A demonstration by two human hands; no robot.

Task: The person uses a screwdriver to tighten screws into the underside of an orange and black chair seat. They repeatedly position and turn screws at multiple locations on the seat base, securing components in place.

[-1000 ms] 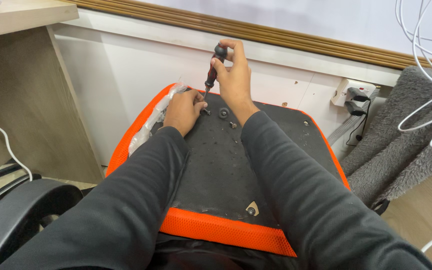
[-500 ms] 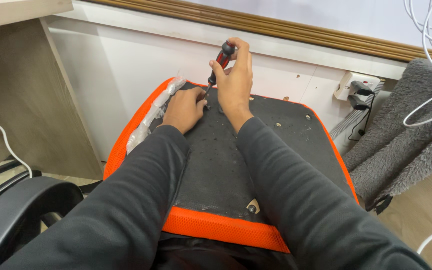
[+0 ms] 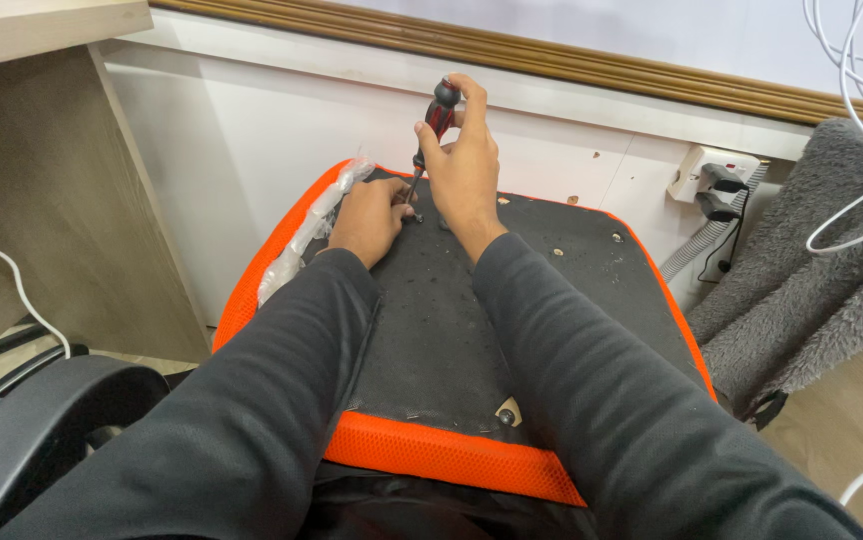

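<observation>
An upturned chair seat [image 3: 592, 300], black underneath with an orange mesh rim, lies in front of me. My right hand [image 3: 467, 170] grips a screwdriver [image 3: 436, 118] with a red and black handle, held upright with its tip down on the seat's far left part. My left hand [image 3: 370, 218] rests on the seat right beside the tip, fingers curled around the spot where the tip meets the seat; what it pinches is hidden. A clear plastic wrap [image 3: 312, 232] lies along the seat's left edge.
A white wall panel with a wooden trim strip runs behind the seat. A wall socket with black plugs [image 3: 712, 182] sits at the right, beside a grey fuzzy blanket [image 3: 812, 300] and white cables [image 3: 857, 110]. A wooden desk side [image 3: 42, 200] stands left; a black chair part [image 3: 42, 440] lies lower left.
Both hands and the screwdriver stay at the same spot on the seat. The camera view has shifted slightly, and the screwdriver handle sits a little higher in my right hand.
</observation>
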